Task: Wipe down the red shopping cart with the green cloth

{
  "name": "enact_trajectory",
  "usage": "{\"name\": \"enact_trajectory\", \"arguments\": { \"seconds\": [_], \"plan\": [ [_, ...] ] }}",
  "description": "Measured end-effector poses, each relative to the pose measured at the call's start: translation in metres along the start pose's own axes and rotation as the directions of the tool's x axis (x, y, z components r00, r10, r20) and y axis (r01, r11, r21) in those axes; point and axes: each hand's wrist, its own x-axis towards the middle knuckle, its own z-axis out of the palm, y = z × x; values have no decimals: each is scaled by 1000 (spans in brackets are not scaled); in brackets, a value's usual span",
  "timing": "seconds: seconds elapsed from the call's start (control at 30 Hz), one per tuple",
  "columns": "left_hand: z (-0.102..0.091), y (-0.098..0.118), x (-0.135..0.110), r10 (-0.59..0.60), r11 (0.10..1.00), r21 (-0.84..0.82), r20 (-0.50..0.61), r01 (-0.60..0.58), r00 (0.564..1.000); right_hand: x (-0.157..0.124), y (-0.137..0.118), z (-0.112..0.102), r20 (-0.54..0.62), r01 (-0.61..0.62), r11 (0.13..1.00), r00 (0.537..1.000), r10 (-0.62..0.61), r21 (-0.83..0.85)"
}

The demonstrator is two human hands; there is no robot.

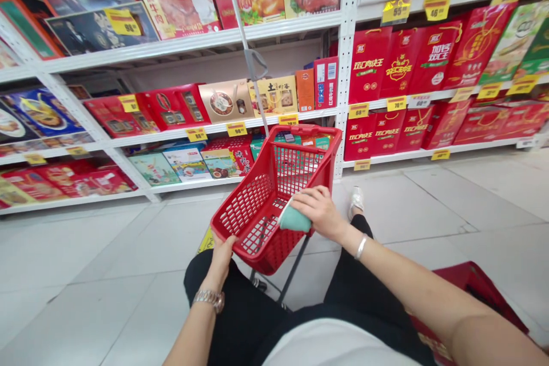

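Note:
A red plastic shopping basket [253, 206] with slotted walls stands in front of my knees, raised on grey metal legs. Around its near left corner, the fingers of my left hand [222, 260] are closed on the rim. My right hand [315, 209] is shut on a folded teal cloth [295, 218], which it holds at the basket's right wall. Part of the cloth and of that rim is hidden under my fingers. Through the holes in the basket's floor, dark parts of the frame show.
White shelves [206, 48] full of boxed food, with yellow price tags, run along the far side. A grey pole [244, 40] with a loop rises behind the basket. Pale tiles [103, 263] cover the floor. A red box-like object [472, 286] lies at the lower right.

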Motion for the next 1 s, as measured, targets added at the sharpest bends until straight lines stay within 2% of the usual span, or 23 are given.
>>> {"name": "enact_trajectory", "arguments": {
  "seconds": [0.1,0.2,0.27,0.37,0.5,0.63,0.83,1.0],
  "plan": [
    [-3,4,4,-19,1000,-11,-25,18,1000,18,-42,17,18,110,992,994,-111,62],
    [-5,4,5,-38,999,-10,-36,38,999,31,-68,34,76,177,979,980,-185,102],
    [-9,5,5,-54,999,-8,-26,53,998,33,-74,41,111,177,977,975,-191,119],
    [-15,8,4,-66,998,-4,11,66,998,29,-68,45,129,156,979,977,-173,127],
    [-23,13,2,-69,998,-3,52,70,996,19,-45,43,132,146,985,979,-157,91],
    [-26,16,1,-88,996,4,70,88,994,7,-10,36,115,90,996,989,-91,13],
    [-29,19,-2,-72,997,29,112,69,991,-2,61,9,148,3,991,989,17,-135],
    [-30,19,-2,-66,998,18,134,64,989,1,112,-15,199,-16,975,978,62,-223]
  ]
}}
